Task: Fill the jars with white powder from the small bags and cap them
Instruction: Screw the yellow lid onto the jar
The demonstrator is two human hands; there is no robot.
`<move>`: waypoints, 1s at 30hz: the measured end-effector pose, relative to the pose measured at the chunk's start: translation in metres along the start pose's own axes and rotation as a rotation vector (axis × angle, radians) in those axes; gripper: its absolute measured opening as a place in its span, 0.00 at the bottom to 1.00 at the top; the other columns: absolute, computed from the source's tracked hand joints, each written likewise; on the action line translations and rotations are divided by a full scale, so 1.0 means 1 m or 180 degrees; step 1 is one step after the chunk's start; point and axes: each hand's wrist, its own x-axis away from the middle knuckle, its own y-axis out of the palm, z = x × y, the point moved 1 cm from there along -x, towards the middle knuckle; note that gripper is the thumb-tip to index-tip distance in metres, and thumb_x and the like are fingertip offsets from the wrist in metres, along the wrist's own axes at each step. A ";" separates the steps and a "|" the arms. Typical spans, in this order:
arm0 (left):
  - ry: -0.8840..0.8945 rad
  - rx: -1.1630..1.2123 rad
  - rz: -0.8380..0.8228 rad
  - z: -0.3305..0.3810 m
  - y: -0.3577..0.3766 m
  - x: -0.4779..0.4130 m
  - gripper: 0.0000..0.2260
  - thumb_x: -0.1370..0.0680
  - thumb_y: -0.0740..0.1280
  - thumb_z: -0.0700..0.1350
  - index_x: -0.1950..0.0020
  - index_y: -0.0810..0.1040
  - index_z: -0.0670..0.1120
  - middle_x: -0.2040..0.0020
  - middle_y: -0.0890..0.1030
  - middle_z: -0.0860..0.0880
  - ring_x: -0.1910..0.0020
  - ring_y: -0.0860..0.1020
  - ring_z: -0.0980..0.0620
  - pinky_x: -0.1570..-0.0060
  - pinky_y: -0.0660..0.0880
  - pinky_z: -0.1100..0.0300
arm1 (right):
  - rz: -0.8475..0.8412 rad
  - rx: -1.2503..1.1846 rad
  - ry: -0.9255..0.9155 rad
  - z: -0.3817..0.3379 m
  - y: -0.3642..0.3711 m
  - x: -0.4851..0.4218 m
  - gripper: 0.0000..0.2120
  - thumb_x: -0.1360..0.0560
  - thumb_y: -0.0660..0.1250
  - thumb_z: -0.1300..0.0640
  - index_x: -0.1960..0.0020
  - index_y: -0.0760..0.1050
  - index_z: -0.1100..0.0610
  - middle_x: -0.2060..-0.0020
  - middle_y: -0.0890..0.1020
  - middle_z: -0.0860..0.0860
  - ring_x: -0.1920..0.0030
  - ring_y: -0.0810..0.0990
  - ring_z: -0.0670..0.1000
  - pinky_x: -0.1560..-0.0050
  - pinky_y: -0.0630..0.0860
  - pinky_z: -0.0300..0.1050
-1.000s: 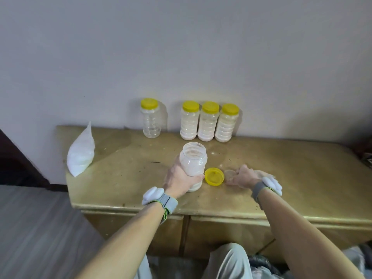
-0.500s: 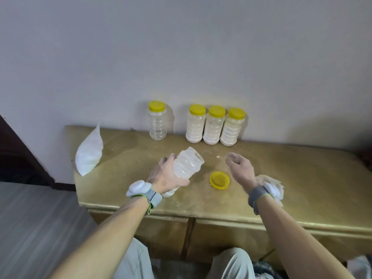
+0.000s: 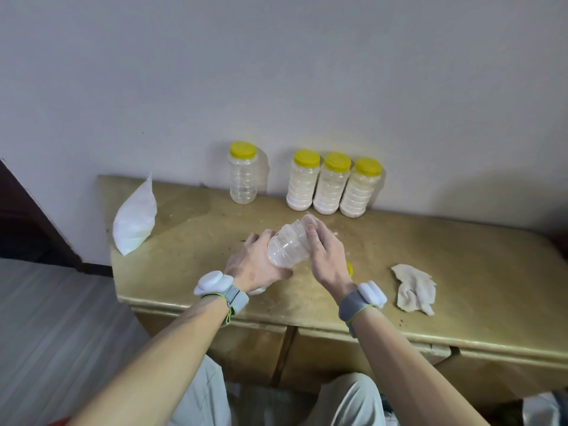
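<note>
From the head view, your left hand is wrapped round the lower half of the open jar, with the fingers curled behind it and the thumb across the near side. You hold the jar clear of the table, above its front middle. It is tilted so that its uncapped mouth points up and away from you, toward the wall. A patch of white shows at its low end, just under your left palm. Your right hand meets the jar at the mouth. The thumb lies along the neck and one fingertip curls over the rim, pinching it. The other fingers are behind the jar and cannot be made out. The yellow lid lies on the table beneath your right hand, and only a sliver of its edge shows. A crumpled cloth rests to the right of it, near the front edge and apart from your hand. Against the wall stand three filled jars with yellow caps, side by side and touching. An empty capped jar stands to their left with a gap between. A bag of white powder sits at the table's left end, with its pointed top upward. You wear a grey band with a white pod on each wrist, the left and the right.
</note>
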 end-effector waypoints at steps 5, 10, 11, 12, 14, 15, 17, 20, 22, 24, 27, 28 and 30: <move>0.0017 0.0012 0.0008 -0.002 0.001 -0.001 0.38 0.41 0.73 0.65 0.33 0.65 0.62 0.45 0.72 0.55 0.53 0.76 0.46 0.56 0.72 0.54 | 0.0072 0.0015 -0.0086 0.002 0.001 0.003 0.19 0.15 0.56 0.52 0.26 0.70 0.53 0.30 0.74 0.45 0.29 0.69 0.44 0.29 0.64 0.38; 0.0059 -0.0002 0.0019 -0.001 0.004 -0.001 0.38 0.39 0.73 0.65 0.32 0.64 0.63 0.43 0.71 0.56 0.54 0.74 0.48 0.56 0.70 0.55 | 0.0123 -0.0125 0.0000 0.004 0.001 0.004 0.18 0.15 0.57 0.52 0.27 0.72 0.51 0.38 0.76 0.38 0.36 0.73 0.41 0.36 0.66 0.33; 0.0048 0.0003 0.0021 -0.002 0.003 -0.002 0.38 0.39 0.73 0.64 0.32 0.64 0.63 0.43 0.71 0.56 0.54 0.74 0.48 0.56 0.70 0.55 | 0.0159 -0.0152 -0.0012 0.004 0.003 0.004 0.18 0.15 0.56 0.53 0.27 0.71 0.52 0.37 0.76 0.39 0.34 0.73 0.42 0.34 0.67 0.36; 0.0035 0.0004 0.0021 -0.003 0.004 -0.002 0.37 0.39 0.73 0.64 0.32 0.64 0.62 0.43 0.71 0.56 0.54 0.74 0.48 0.56 0.69 0.55 | 0.0200 -0.0145 -0.0031 0.005 0.005 0.005 0.18 0.15 0.56 0.53 0.27 0.71 0.53 0.35 0.75 0.41 0.32 0.72 0.44 0.32 0.67 0.39; 0.0030 -0.0015 0.0023 -0.003 0.004 -0.001 0.37 0.38 0.73 0.64 0.32 0.64 0.62 0.43 0.71 0.56 0.53 0.74 0.48 0.56 0.69 0.56 | 0.0286 -0.0065 -0.0080 0.006 0.007 0.004 0.20 0.16 0.56 0.52 0.26 0.70 0.55 0.31 0.75 0.46 0.30 0.71 0.47 0.29 0.67 0.44; 0.0043 -0.0026 0.0023 -0.002 0.004 -0.001 0.37 0.38 0.73 0.64 0.32 0.64 0.62 0.43 0.71 0.56 0.53 0.74 0.48 0.56 0.69 0.56 | 0.0299 -0.0071 -0.0084 0.006 0.007 0.002 0.21 0.17 0.55 0.51 0.26 0.70 0.54 0.30 0.74 0.47 0.29 0.71 0.47 0.29 0.67 0.44; 0.0058 -0.0027 0.0011 -0.002 0.004 -0.001 0.37 0.38 0.73 0.64 0.32 0.64 0.62 0.44 0.71 0.56 0.53 0.74 0.48 0.56 0.69 0.56 | 0.0210 -0.0232 0.0049 0.004 0.007 0.001 0.21 0.18 0.57 0.51 0.27 0.71 0.53 0.30 0.74 0.47 0.29 0.71 0.45 0.28 0.66 0.45; 0.0079 -0.0043 0.0018 -0.002 0.004 -0.002 0.38 0.38 0.73 0.65 0.32 0.64 0.61 0.44 0.71 0.56 0.53 0.74 0.48 0.56 0.69 0.56 | 0.0072 -0.0364 0.0197 0.000 0.007 0.003 0.18 0.16 0.59 0.50 0.29 0.74 0.51 0.32 0.77 0.45 0.32 0.72 0.42 0.28 0.68 0.45; 0.0087 -0.0041 0.0035 -0.004 0.004 -0.002 0.39 0.38 0.73 0.65 0.31 0.64 0.61 0.43 0.71 0.55 0.53 0.73 0.48 0.56 0.69 0.56 | 0.0153 -0.0349 0.0169 -0.001 0.010 0.006 0.18 0.15 0.56 0.48 0.30 0.75 0.52 0.33 0.77 0.44 0.33 0.73 0.42 0.29 0.68 0.45; 0.0084 -0.0028 0.0024 -0.004 0.004 -0.002 0.39 0.38 0.74 0.65 0.30 0.63 0.61 0.43 0.71 0.55 0.53 0.73 0.48 0.56 0.68 0.56 | 0.0276 -0.0387 0.0197 0.001 0.014 0.006 0.19 0.15 0.53 0.48 0.31 0.76 0.52 0.35 0.78 0.44 0.33 0.74 0.43 0.29 0.68 0.47; 0.0093 -0.0054 0.0014 -0.003 0.005 -0.003 0.39 0.38 0.73 0.65 0.30 0.63 0.62 0.42 0.72 0.55 0.53 0.73 0.48 0.55 0.68 0.56 | 0.0379 -0.0379 0.0163 0.005 0.017 0.005 0.18 0.15 0.53 0.50 0.30 0.74 0.52 0.34 0.78 0.45 0.33 0.73 0.44 0.29 0.69 0.49; 0.0103 -0.0074 0.0009 -0.003 0.005 -0.003 0.40 0.38 0.73 0.65 0.30 0.63 0.62 0.42 0.72 0.55 0.53 0.73 0.48 0.55 0.68 0.56 | 0.0381 -0.0379 0.0134 0.006 0.017 0.004 0.18 0.15 0.54 0.51 0.29 0.73 0.51 0.34 0.77 0.44 0.32 0.73 0.44 0.29 0.68 0.48; 0.0129 -0.0104 -0.0002 -0.003 0.006 -0.004 0.41 0.39 0.73 0.66 0.29 0.62 0.62 0.41 0.72 0.55 0.52 0.73 0.48 0.55 0.69 0.56 | 0.0372 -0.0351 0.0089 0.006 0.016 0.004 0.18 0.16 0.54 0.53 0.29 0.73 0.51 0.35 0.76 0.43 0.32 0.72 0.43 0.28 0.67 0.46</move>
